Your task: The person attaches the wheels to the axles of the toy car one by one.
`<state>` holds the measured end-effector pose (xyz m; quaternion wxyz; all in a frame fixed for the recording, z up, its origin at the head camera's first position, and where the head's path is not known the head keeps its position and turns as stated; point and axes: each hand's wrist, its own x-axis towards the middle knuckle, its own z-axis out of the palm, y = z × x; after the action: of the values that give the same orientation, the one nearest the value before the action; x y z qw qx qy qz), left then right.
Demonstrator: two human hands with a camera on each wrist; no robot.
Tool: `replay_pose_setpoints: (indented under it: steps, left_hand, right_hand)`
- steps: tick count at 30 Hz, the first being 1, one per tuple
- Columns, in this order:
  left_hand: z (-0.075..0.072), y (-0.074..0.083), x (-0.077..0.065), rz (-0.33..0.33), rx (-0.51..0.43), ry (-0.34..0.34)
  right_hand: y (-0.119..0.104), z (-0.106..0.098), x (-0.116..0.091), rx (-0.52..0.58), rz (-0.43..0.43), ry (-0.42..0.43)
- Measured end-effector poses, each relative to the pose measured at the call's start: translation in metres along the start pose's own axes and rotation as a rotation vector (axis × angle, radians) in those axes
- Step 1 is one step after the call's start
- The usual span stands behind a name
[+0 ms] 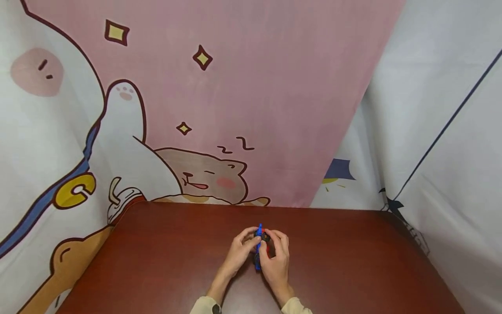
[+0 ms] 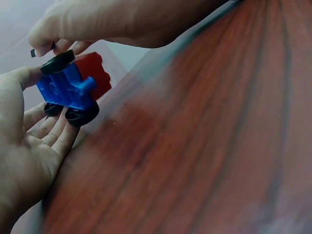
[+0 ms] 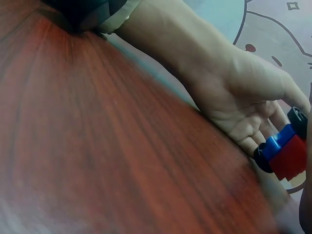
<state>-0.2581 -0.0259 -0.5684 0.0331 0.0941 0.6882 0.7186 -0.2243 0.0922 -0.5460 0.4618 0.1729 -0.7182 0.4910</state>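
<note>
A small toy car with a blue chassis, a red upper part and black wheels is held over the table between both hands. My left hand grips it from the left, its thumb against the blue chassis and its fingers by the black wheels. From the other side my right hand pinches the car with thumb and fingers. The red part shows in the right wrist view. A small black piece sits at the right fingertips, its kind unclear. Fingers hide part of the car.
The brown wooden table spreads around the hands. Behind it hangs a pink and white cloth with cartoon animals, and a white cloth borders the right side.
</note>
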Motion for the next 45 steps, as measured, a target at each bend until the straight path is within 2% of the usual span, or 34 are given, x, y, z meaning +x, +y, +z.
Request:
replay_pose_setpoints:
  steps: [7, 12, 22, 28, 30, 33, 37, 40, 45]
  left_hand:
    - [-0.001, 0.0, 0.001, 0.024, -0.017, -0.009]
    - [-0.002, 0.0, 0.004, 0.036, -0.028, -0.019]
    - [-0.002, 0.0, -0.002, 0.002, 0.004, -0.026]
    - [-0.002, -0.001, -0.004, -0.002, -0.019, -0.048]
    - [-0.002, -0.002, -0.005, 0.005, -0.028, -0.058]
    - [-0.002, -0.002, -0.005, 0.009, -0.009, -0.071]
    - [-0.002, -0.002, -0.006, 0.027, 0.027, -0.08]
    - [-0.002, -0.002, -0.006, 0.037, 0.034, -0.082]
    - [-0.001, -0.002, -0.005, 0.035, 0.057, -0.09]
  right_hand:
    - [0.028, 0.006, -0.013, -0.013, 0.028, -0.029]
    - [0.03, 0.005, -0.012, -0.031, 0.019, -0.051]
    - [0.031, 0.005, -0.016, -0.059, 0.005, -0.075]
    - [0.03, 0.004, -0.018, 0.008, -0.01, -0.074]
    - [0.029, 0.004, -0.018, 0.028, 0.03, -0.067]
    - [0.027, 0.003, -0.02, 0.036, 0.138, -0.061]
    - [0.024, 0.003, -0.023, 0.103, 0.28, -0.134]
    - [0.02, 0.004, -0.022, 0.165, 0.336, -0.182]
    - [0.003, 0.003, -0.013, 0.23, 0.391, -0.167]
